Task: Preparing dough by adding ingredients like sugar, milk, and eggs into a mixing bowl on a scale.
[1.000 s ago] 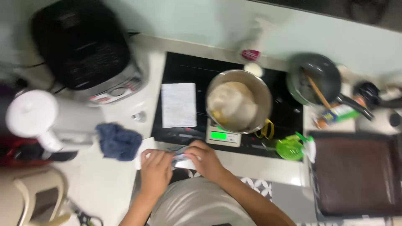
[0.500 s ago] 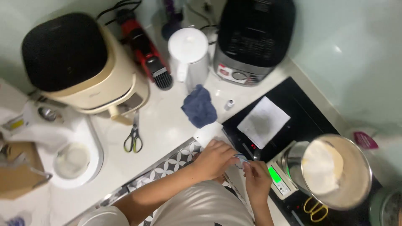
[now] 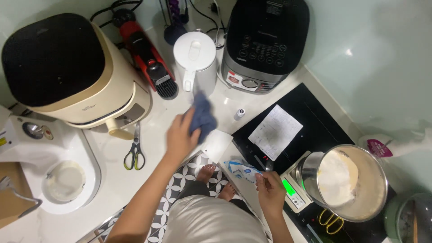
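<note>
Kettle [image 3: 196,58] as my landmark: just in front of it my left hand [image 3: 180,135] has its fingers closed on the blue cloth [image 3: 202,116]. Farther toward me, my right hand [image 3: 270,191] pinches a small blue-and-white packet [image 3: 241,170] over the tabletop [image 3: 112,180].

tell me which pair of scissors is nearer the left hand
The green-handled scissors, lying on the white counter beside the cream appliance, just left of the left hand. The yellow-handled scissors lie far off, by the metal bowl.
</note>
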